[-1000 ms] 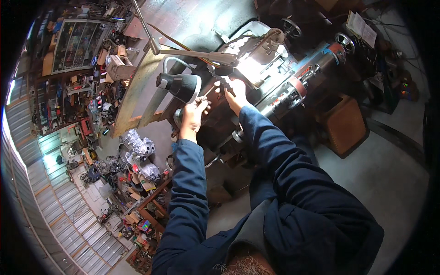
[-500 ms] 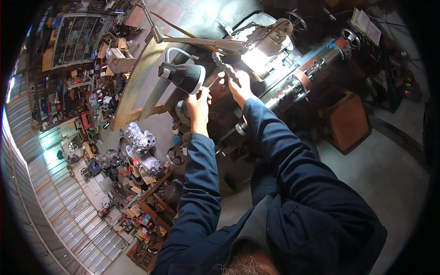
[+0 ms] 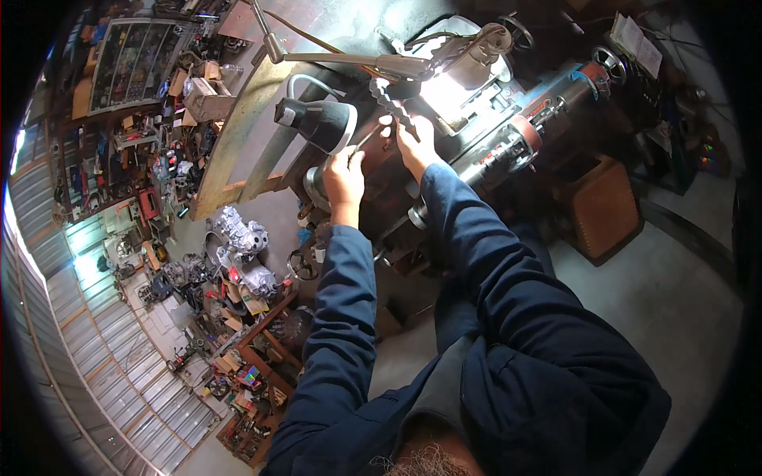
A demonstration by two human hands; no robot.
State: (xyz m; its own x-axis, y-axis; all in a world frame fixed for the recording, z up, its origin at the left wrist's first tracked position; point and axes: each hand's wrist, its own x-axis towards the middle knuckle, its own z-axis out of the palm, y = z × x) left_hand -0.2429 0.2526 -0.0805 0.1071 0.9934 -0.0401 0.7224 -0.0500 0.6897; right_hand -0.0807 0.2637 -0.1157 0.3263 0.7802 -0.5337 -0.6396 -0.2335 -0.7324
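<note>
The left hand (image 3: pixel 345 176) is being kept nearly closed, and a thin rod (image 3: pixel 368 138) is being pinched at its fingertips, just below the shade of a black lamp (image 3: pixel 319 124). The far end of the rod is being pointed up toward the other hand; whether the two are touching cannot be told. The right hand (image 3: pixel 414 146) is being held partly curled around the lower end of a knobbly segmented hose (image 3: pixel 390 103), some of its fingers being spread toward the left hand. The hose is being slanted up and leftward out of that grasp, below a jointed metal arm (image 3: pixel 349 60). Both hands are being held close together but apart, over the near side of a metalworking machine (image 3: pixel 508 151). Its middle is being brightly lit beneath a round lamp head (image 3: pixel 476 67). A handwheel (image 3: pixel 609 63) is being carried at the machine's far right end. To the left of the hands, a wooden frame (image 3: pixel 213 170) is being seen leaning at a slant, with silver metal castings (image 3: pixel 240 236) lying below it. To the right, a brown box-like piece (image 3: pixel 601 213) is being partly shaded.
</note>
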